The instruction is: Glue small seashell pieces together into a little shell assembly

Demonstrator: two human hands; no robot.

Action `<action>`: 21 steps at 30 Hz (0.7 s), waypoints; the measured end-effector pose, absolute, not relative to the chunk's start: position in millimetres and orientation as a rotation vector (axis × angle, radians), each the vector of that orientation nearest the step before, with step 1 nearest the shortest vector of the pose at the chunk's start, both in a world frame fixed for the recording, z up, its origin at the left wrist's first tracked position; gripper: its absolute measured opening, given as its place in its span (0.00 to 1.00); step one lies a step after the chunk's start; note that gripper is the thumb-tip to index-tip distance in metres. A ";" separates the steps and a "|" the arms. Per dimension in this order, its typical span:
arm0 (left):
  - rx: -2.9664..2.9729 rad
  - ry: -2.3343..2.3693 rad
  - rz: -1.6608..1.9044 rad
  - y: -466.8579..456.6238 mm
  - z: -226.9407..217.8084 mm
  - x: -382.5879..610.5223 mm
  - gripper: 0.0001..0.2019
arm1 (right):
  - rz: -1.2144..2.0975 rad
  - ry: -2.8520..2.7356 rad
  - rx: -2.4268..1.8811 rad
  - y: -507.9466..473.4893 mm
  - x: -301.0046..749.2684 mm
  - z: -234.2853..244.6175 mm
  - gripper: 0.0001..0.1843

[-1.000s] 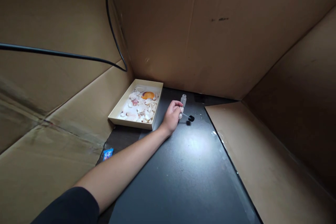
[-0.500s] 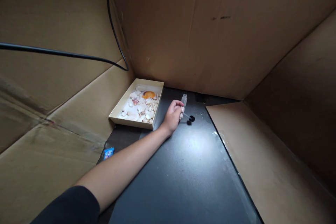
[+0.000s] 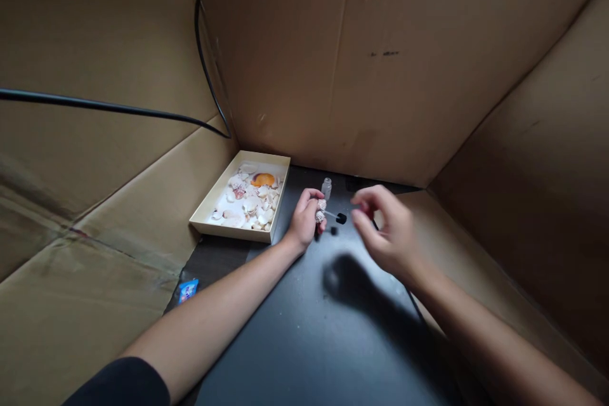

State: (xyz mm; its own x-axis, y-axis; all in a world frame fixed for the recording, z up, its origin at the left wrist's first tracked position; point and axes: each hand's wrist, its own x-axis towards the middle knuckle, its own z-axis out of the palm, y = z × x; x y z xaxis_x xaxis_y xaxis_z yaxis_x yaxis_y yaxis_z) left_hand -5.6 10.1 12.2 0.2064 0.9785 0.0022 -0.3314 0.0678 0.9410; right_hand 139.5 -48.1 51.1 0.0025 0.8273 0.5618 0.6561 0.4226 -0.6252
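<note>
My left hand [image 3: 307,219] is closed on small whitish, bumpy pieces [image 3: 320,210], which look like shells. A thin pale stem runs from them to a black cap [image 3: 341,219], held off the surface with its shadow below; how the stem is held is hidden. Just beyond my fingers, a small clear bottle [image 3: 326,188] stands upright with no cap on its mouth. My right hand [image 3: 385,228] hovers to the right of the black cap, slightly blurred. Its fingers are curled, with the thumb and forefinger apart and nothing seen between them.
A shallow cream box [image 3: 233,233] of shells, one of them orange, sits at the back left. A blue packet [image 3: 188,290] lies by my left forearm. Cardboard walls [image 3: 304,76] surround the dark tabletop [image 3: 285,342]. A black cable [image 3: 104,106] crosses the upper left.
My right hand has come into view from the right, casting a shadow on the tabletop. My left hand keeps its hold, now turned so more of the bumpy pieces shows. The view has shifted slightly.
</note>
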 end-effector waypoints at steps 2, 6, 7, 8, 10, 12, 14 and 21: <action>1.026 0.817 1.181 10.1 11.9 -5.8 0.07 | 0.154 -1.862 -1.359 -39.9 134.8 46.9 0.11; 1.025 0.822 1.193 11.6 10.2 -6.3 0.06 | 0.171 -2.021 -1.447 -29.0 131.2 32.7 0.13; 1.024 0.823 1.190 11.9 9.8 -6.3 0.06 | 0.215 -2.025 -1.436 -28.6 132.0 29.2 0.12; 1.025 0.826 1.188 12.2 9.5 -6.3 0.06 | 0.260 -2.027 -1.420 -28.8 133.1 26.1 0.12; 1.021 0.828 1.187 12.4 9.0 -6.2 0.06 | 0.347 -2.023 -1.408 -29.7 136.0 21.5 0.13; 1.008 0.831 1.202 12.6 8.7 -6.2 0.06 | 0.438 -2.005 -1.422 -29.5 138.8 18.8 0.14; 1.006 0.833 1.207 12.9 8.5 -6.2 0.06 | 0.513 -1.960 -1.421 -27.9 141.0 17.3 0.13; 1.003 0.809 1.226 14.2 8.0 -7.2 0.06 | 0.531 -1.778 -1.384 -27.6 145.5 17.7 0.09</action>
State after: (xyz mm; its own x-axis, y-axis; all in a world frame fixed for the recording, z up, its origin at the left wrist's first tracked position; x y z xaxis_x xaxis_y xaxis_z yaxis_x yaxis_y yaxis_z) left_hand -7.2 14.2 8.0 0.1776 0.9838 0.0238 -0.3654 0.0434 0.9298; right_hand 145.5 -27.6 17.7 -0.0781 0.9388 0.3355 0.6016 0.3127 -0.7351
